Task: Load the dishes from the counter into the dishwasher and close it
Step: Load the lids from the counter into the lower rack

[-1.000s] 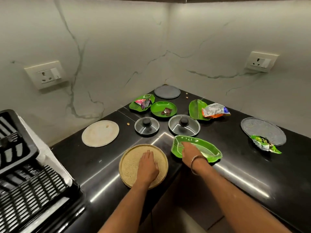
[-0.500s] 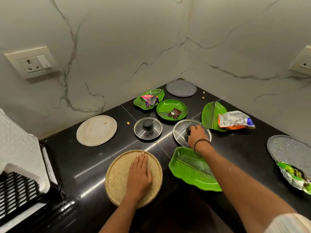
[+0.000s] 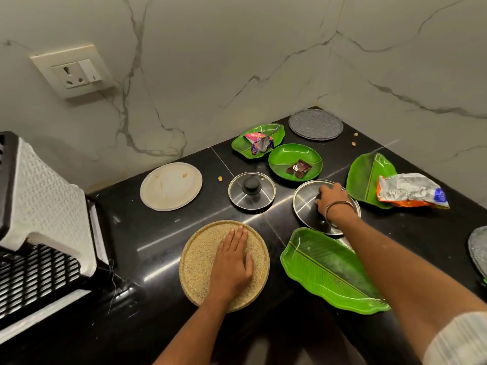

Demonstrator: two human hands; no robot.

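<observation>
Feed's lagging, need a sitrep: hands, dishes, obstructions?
Left hand flat on round tan speckled plate. Right hand gripping knob of larger glass lid. Wrappers on three green plates.

**Black counter and what lies on it**

The glossy black counter (image 3: 163, 241) fills the corner under marble walls. Taking the small glass lid (image 3: 251, 191) as the landmark: a cream round plate (image 3: 171, 186) lies to its left, with a crumb (image 3: 220, 178) between them. Behind it sit a green leaf dish (image 3: 259, 139) holding a wrapper and a round green plate (image 3: 295, 162); farther back, in the corner, a grey round plate (image 3: 315, 124). To its right rests a larger glass lid (image 3: 308, 204), and beyond that a green leaf plate (image 3: 365, 177) bearing a crumpled packet (image 3: 411, 191). In front lie a tan woven round mat (image 3: 200, 262) and a long green leaf tray (image 3: 329, 270). Far left stands a black slatted rack (image 3: 34, 275).
</observation>
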